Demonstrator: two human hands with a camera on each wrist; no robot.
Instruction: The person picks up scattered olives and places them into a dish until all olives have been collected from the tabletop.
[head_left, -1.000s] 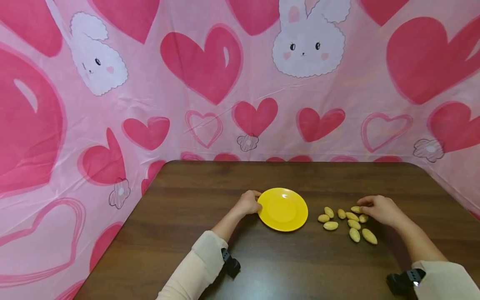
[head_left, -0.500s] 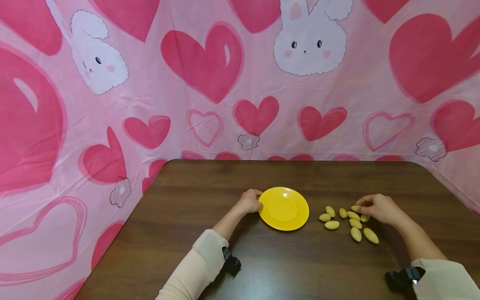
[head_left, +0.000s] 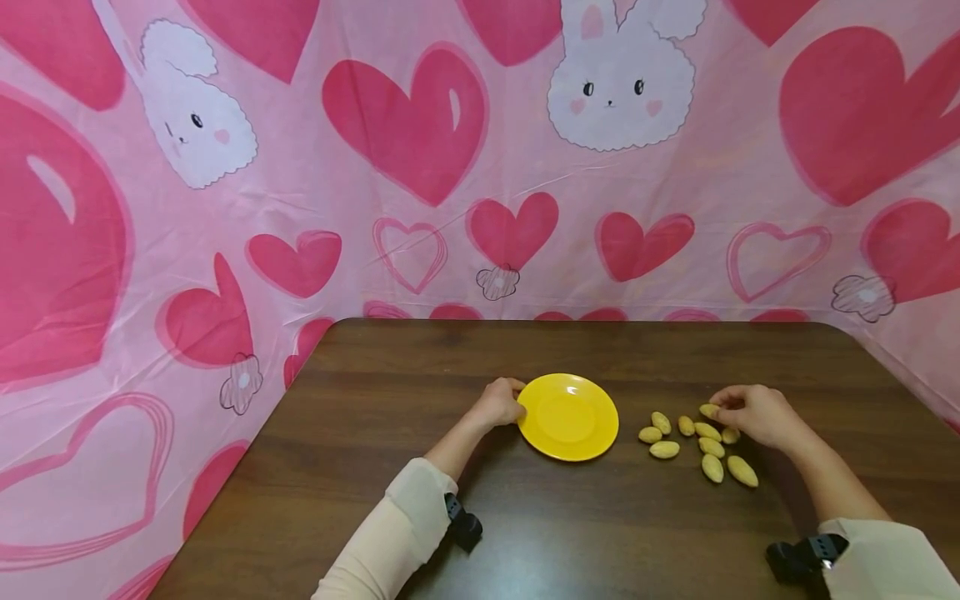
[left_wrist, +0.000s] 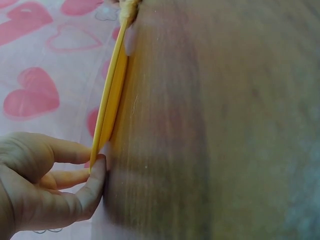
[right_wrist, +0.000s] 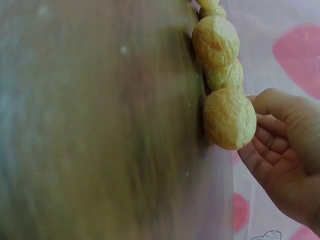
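Your pink heart-and-bunny backdrop (head_left: 420, 133) hangs at 12 o'clock, behind the brown wood table (head_left: 360, 425). In the head view your left sleeve (head_left: 397, 525) comes in around 7, your right sleeve (head_left: 885, 558) around 4. Next biggest is your yellow plate (head_left: 568, 417) on the table, so read the clock off that: your left hand (head_left: 497, 405) is pinching its rim at 9, and your right hand (head_left: 757, 413) is out at 3, well apart. Black wrist cams (head_left: 463, 525) sit under both cuffs. Smallest stuff: your right fingers are pinching one yellowish nut-like piece (head_left: 708, 411). Nine loose pieces (head_left: 711, 447) lie around 3 to 4; a few sit between that hand and the plate, kinda crowding the way.
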